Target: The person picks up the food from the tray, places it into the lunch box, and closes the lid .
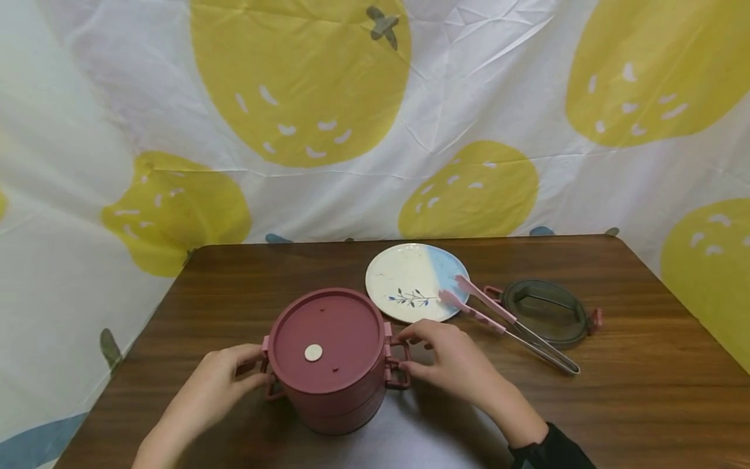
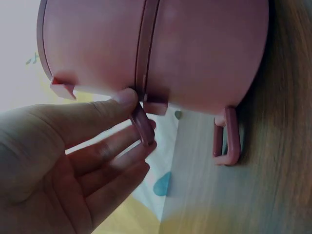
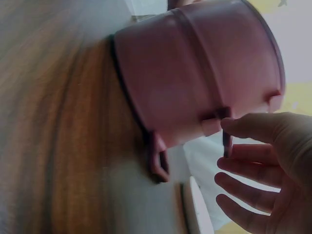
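A dark red, round two-tier lunch box (image 1: 328, 404) stands upright near the front of the table, its flat lid (image 1: 351, 332) on top with a small white button. On its left side, my left hand (image 1: 213, 381) pinches the upper tier's side handle (image 2: 144, 127), thumb on one face and fingers behind. My right hand (image 1: 451, 358) holds the matching handle (image 3: 227, 141) on the right side between thumb and forefinger, the other fingers spread loosely. Below, the lower tier's handles, one in the left wrist view (image 2: 233, 136), stick out untouched.
Behind the lunch box lies an oval white and blue plate (image 1: 398, 273). Tongs (image 1: 518, 332) with pink tips rest partly on it. A dark see-through lid (image 1: 545, 306) with pink clips lies to their right. A fruit-print cloth (image 1: 328, 202) hangs behind the wooden table (image 1: 633, 365).
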Tool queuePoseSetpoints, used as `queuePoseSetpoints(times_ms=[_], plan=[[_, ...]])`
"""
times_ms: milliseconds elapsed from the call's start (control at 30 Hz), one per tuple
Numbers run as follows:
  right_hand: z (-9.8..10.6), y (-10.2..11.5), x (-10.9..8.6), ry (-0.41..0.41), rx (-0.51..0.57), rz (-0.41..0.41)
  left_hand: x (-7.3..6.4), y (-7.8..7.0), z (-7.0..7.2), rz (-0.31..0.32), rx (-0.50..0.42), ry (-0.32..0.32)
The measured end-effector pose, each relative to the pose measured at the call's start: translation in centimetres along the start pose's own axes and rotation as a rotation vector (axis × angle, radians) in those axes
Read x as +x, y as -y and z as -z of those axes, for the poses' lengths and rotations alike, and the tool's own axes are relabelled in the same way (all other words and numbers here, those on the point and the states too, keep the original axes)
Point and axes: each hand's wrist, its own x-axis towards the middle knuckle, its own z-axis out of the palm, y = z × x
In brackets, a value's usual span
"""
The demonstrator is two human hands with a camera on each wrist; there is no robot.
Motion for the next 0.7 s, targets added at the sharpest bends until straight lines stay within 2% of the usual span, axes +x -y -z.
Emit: queuePoseSetpoints(times_ms=[100,267,400,567,700], plan=[[-0.5,-0.2,0.0,0.032,0.019,-0.006,0.0,0.2,-0.1,-0.013,0.031,-0.038],[-1.1,-0.4,0.1,0.053,0.034,-0.008,0.0,0.4,-0.2,-0.011,0.032,-0.048],[-1.5,-0.4,0.1,0.055,0.011,0.022,0.1,0.6,-0.7,-0.026,-0.003,-0.050],[-2.0,-0.3,0.1,0.012,-0.038,0.072,0.2,1.2,-1.2,-0.091,-0.057,-0.063],[-2.2,-0.3,0.1,-0.010,-0.045,0.080,0.4,1.7,-1.4,-0.134,-0.125,-0.062]])
